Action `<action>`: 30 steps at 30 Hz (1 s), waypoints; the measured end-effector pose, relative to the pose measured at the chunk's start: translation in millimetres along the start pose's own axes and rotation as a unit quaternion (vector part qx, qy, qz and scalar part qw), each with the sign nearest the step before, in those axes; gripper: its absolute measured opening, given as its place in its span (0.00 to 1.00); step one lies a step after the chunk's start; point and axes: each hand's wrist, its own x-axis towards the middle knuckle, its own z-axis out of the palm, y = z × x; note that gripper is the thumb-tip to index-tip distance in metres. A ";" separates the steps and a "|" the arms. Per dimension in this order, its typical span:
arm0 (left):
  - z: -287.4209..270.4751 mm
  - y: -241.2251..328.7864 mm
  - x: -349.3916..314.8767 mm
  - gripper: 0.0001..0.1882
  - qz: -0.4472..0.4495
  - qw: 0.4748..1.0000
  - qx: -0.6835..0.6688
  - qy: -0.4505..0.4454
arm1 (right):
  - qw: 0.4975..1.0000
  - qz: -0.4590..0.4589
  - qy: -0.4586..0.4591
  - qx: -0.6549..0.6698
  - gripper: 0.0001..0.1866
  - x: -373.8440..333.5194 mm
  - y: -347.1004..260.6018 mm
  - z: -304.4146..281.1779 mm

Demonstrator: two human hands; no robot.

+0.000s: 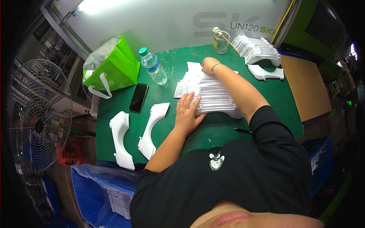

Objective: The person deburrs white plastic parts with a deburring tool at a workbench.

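Observation:
A fanned stack of white curved plastic parts (215,95) lies in the middle of the green table. My left hand (186,114) rests against its near left side, fingers spread and laid over the edges of the parts. At the far end of the stack is my right hand (210,65), its fingers curled in and pointing down; whatever they hold is hidden. To the left on the table are a small pile of similar white arched parts (120,138) and a further white arched part (152,131).
A phone (139,97), water bottle (154,67) and green bag (114,64) stand or lie at the left. At the far right are a clear cup (220,43) with a stick, another white stack (258,49) and cardboard (306,87). A pen (242,130) lies near me. Lined blue bins (91,190) flank the table.

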 end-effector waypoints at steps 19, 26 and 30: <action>3.8 -3.9 -0.6 0.37 -0.004 1.000 -0.011 0.021 | 0.953 -0.107 0.284 0.006 0.12 -49.5 9.0 -92.3; 12.2 -5.1 -2.9 0.47 -0.020 0.999 -0.019 0.037 | 0.948 -0.048 0.047 0.310 0.15 -111.6 31.4 -88.6; 16.8 -9.0 -5.1 0.50 -0.026 0.998 -0.035 0.051 | 0.901 -0.030 -0.004 0.432 0.12 -179.2 15.0 -83.0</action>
